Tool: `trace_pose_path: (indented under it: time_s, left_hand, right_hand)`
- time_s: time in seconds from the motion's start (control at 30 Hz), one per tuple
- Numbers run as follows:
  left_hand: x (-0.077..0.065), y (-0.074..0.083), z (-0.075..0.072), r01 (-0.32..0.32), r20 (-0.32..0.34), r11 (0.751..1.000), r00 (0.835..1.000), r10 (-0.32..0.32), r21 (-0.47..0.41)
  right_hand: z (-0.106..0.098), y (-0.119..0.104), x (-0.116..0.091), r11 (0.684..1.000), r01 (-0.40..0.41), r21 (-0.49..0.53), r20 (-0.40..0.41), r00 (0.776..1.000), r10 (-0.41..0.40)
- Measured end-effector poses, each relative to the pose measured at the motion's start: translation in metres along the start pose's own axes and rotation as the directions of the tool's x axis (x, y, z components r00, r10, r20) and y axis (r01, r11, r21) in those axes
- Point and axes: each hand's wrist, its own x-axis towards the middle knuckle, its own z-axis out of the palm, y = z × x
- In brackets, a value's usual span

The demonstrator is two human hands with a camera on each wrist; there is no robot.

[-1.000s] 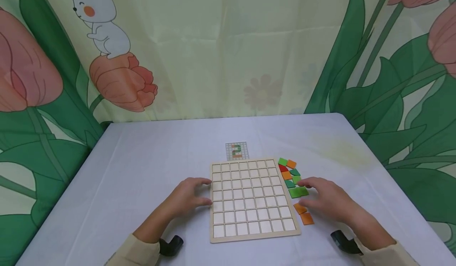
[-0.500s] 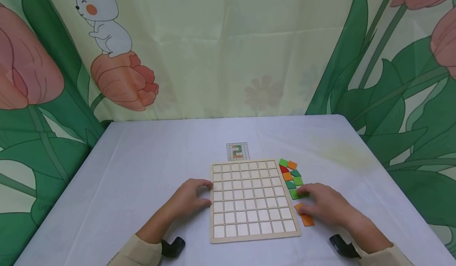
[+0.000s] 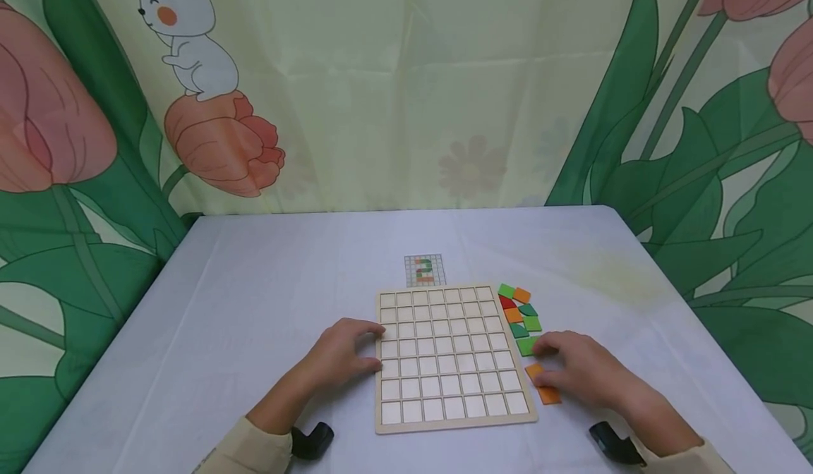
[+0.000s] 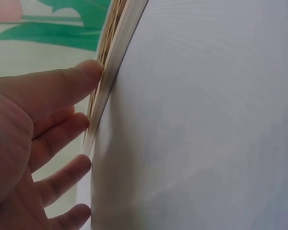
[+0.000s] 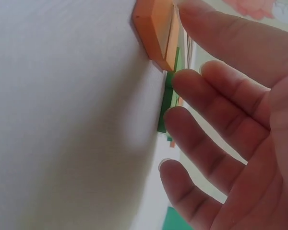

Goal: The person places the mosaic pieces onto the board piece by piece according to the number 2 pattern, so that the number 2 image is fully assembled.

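Note:
A square wooden grid board [image 3: 447,386] with bare white cells lies flat on the table. My left hand [image 3: 339,354] rests against its left edge, thumb and index fingertip touching the frame, the other fingers loosely spread in the left wrist view. To the board's right my right hand [image 3: 584,368] hovers low over the near tiles, fingers relaxed and slightly bent. Its index finger is at a green tile [image 3: 526,347]; the thumb is at the orange tiles [image 3: 549,395], partly covering them. In the right wrist view an orange tile [image 5: 156,28] meets the thumb tip.
Several more tiles lie along the board's right edge, among them a red tile [image 3: 507,302], an orange tile [image 3: 521,295] and a dark green tile [image 3: 518,330]. Behind the board lies a small gridded card [image 3: 424,271] with a figure like a 2. A white cloth covers the table [image 3: 286,262].
My right hand has come slightly nearer and lower, from beside the green tiles to over the green and orange ones. My left hand stays at the board's left edge.

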Motion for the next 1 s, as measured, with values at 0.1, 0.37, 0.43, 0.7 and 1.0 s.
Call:
trace_pose_path:
  time_s: [0.1, 0.37, 0.43, 0.7, 1.0]
  left_hand:
    - [0.0004, 0.0006, 0.0, -0.003, 0.003, 1.0, 1.0, 0.003, 0.003]
    - [0.0003, -0.0018, 0.0009, -0.022, 0.003, 1.0, 1.0, 0.022, -0.007]
    - [0.0, -0.0028, 0.0016, -0.027, 0.0, 1.0, 1.0, 0.027, -0.009]
    - [-0.0016, -0.0027, 0.0018, -0.009, -0.001, 1.0, 1.0, 0.009, -0.016]
    - [0.001, -0.0022, 0.0016, -0.006, -0.011, 1.0, 1.0, 0.006, -0.028]
  right_hand:
    - [-0.0008, -0.0004, 0.0001, 1.0, 0.014, 0.007, 0.012, 1.0, -0.014]
    - [0.001, -0.0009, 0.0017, 1.0, 0.018, 0.011, 0.023, 1.0, -0.019]
    - [0.0016, -0.0007, 0.0017, 1.0, 0.017, 0.017, 0.023, 1.0, -0.017]
    - [0.0022, -0.0003, 0.0019, 1.0, -0.017, 0.021, 0.019, 1.0, 0.017]
    - [0.0003, 0.006, 0.0022, 1.0, 0.016, -0.003, -0.021, 1.0, -0.016]
